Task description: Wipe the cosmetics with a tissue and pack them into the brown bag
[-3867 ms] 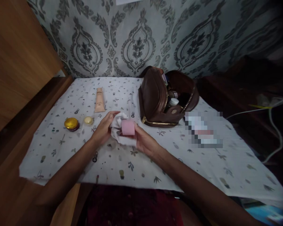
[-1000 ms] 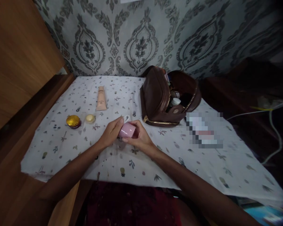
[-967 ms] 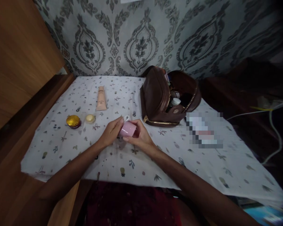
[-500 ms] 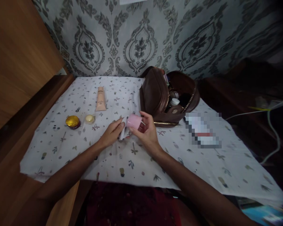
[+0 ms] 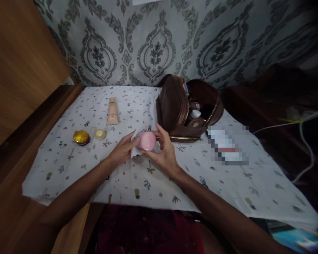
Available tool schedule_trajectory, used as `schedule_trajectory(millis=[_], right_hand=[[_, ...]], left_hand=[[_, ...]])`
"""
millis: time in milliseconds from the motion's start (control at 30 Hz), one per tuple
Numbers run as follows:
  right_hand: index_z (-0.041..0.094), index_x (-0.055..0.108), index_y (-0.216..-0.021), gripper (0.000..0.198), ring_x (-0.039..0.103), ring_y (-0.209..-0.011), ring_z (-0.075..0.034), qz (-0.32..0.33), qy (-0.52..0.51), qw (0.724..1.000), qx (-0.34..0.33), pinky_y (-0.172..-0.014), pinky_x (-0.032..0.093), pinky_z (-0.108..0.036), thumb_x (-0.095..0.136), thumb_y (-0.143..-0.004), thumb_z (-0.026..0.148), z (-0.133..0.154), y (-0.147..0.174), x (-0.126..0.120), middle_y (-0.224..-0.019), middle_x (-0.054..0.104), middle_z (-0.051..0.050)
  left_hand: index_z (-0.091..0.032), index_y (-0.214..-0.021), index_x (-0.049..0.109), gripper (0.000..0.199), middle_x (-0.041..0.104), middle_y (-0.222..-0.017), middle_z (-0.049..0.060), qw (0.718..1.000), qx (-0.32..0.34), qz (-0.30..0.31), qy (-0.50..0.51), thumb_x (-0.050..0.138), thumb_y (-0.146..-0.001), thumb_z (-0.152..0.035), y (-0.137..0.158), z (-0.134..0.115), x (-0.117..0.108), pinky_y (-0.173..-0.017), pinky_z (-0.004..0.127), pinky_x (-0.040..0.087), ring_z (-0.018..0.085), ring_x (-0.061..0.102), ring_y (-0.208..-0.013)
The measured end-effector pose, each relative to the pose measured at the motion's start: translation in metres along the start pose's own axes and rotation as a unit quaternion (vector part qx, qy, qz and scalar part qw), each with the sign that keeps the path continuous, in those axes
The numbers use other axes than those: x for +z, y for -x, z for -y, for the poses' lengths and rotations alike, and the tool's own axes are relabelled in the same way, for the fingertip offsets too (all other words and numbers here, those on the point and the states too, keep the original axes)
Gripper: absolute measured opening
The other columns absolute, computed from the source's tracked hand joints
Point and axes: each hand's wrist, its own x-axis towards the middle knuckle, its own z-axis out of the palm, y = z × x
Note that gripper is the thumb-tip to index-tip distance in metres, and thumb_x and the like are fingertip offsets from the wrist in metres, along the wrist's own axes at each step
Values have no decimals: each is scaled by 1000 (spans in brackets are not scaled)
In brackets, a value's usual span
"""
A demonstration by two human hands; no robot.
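Between my two hands, over the middle of the table, is a small pink jar (image 5: 148, 141) with one round end facing up toward me. My left hand (image 5: 122, 149) presses a white tissue or cloth (image 5: 135, 151) against the jar's left side, thumb on top. My right hand (image 5: 165, 151) grips the jar from the right, thumb below and fingers behind it. Left of my hands sit a round cream-coloured item (image 5: 100, 134) and a gold-lidded jar (image 5: 81, 137). A peach squeeze tube (image 5: 112, 112) lies farther back.
An unzipped brown leather bag (image 5: 172, 106) stands behind my right hand, with a white-lidded container (image 5: 195, 114) inside. A blurred-out flat item (image 5: 225, 146) lies to the right. White cables (image 5: 311, 151) hang off the right side; a wooden cabinet (image 5: 26, 46) rises at left.
The pink jar has turned so its round end faces me rather than its side. My hands have shifted slightly left with it, and more of the white tissue or cloth shows beneath.
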Motion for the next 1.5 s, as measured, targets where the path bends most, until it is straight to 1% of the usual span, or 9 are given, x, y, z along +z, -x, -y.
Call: schedule_trajectory(millis=[167,333,433,533,667,900,1100,1333,1500], right_hand=[[25,58,-129,64,61,-121,-28,6,-42,999,27,-107,47,-48,82,-73,45,-2,0,2,-130,66,-10],[25,56,-124,62,62,-120,-28,-7,-58,998,39,-105,49,-46,83,-71,43,-1,-1,2,-131,65,-10],[24,56,-122,58,64,-112,-26,-9,-22,999,38,-100,52,-45,82,-72,38,-1,-1,2,-123,67,-9],[24,58,-122,51,65,-105,-26,1,25,1000,2,-92,54,-44,77,-74,29,-4,-1,2,-116,67,-9],[26,59,-128,55,62,-107,-27,20,69,997,-38,-94,53,-47,75,-76,25,-6,0,3,-116,64,-9],[25,60,-135,59,61,-103,-28,66,105,992,-22,-91,54,-46,74,-79,32,-5,3,4,-109,60,-9],[20,65,-128,55,62,-93,-26,64,103,993,4,-85,56,-43,76,-76,34,-7,2,5,-98,60,-8],[23,69,-118,52,64,-99,-27,42,60,994,75,-91,54,-44,79,-67,28,-15,-5,0,-104,68,-6],[22,68,-116,52,65,-101,-27,40,34,997,57,-93,52,-45,81,-67,30,-14,-5,0,-109,69,-8]], left_hand=[[-15,-105,73,49,75,-94,6,998,-22,-22,55,87,-69,-45,0,-4,3,-68,22,54,15,67,-78],[-14,-98,71,47,67,-73,0,997,-52,-54,19,84,-70,-49,-1,-4,1,-55,23,50,10,58,-57],[-14,-98,72,44,69,-78,0,995,-2,-78,-57,80,-75,-51,0,-3,-2,-66,24,51,12,62,-67],[-17,-106,73,46,74,-96,5,981,54,-76,-170,62,-89,-58,2,-4,-4,-89,30,51,19,67,-94],[-18,-125,68,52,67,-130,10,943,121,-65,-303,42,-100,-55,5,-7,-4,-114,36,37,24,57,-127],[-17,-135,58,41,65,-130,12,859,219,-26,-461,43,-102,-36,8,-6,-4,-107,36,45,21,60,-122],[-18,-117,64,24,70,-122,11,826,269,-7,-495,51,-99,-27,10,-8,-4,-103,38,47,22,63,-117],[-19,-108,68,19,70,-119,13,808,318,83,-489,52,-98,-23,8,-18,-5,-100,42,48,23,62,-115],[-19,-109,69,22,70,-119,12,817,302,43,-490,51,-99,-25,6,-17,-9,-100,39,47,22,62,-115]])
